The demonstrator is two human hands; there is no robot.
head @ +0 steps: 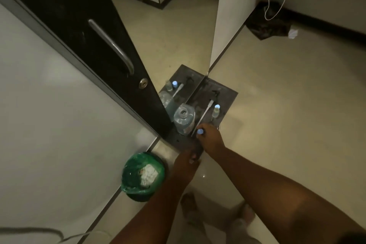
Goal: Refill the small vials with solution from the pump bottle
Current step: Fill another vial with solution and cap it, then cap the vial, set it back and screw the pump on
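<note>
Gripping a small blue-capped vial (200, 131) near the bench's (227, 95) front edge, the right hand (210, 137) has its fingers curled round it. Left hand (187, 161) hangs off the front corner, grip unclear. Open bottle (184, 118) stands alongside; another vial (216, 110) toward the right edge.

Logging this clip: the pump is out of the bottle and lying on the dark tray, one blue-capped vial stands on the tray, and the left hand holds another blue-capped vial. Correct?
Not quite. The head view shows the right hand, not the left, holding the second blue-capped vial. The left hand is at the tray's near edge. The rest stands: the pump lies beside the open bottle, and one vial stands on the tray.
</note>
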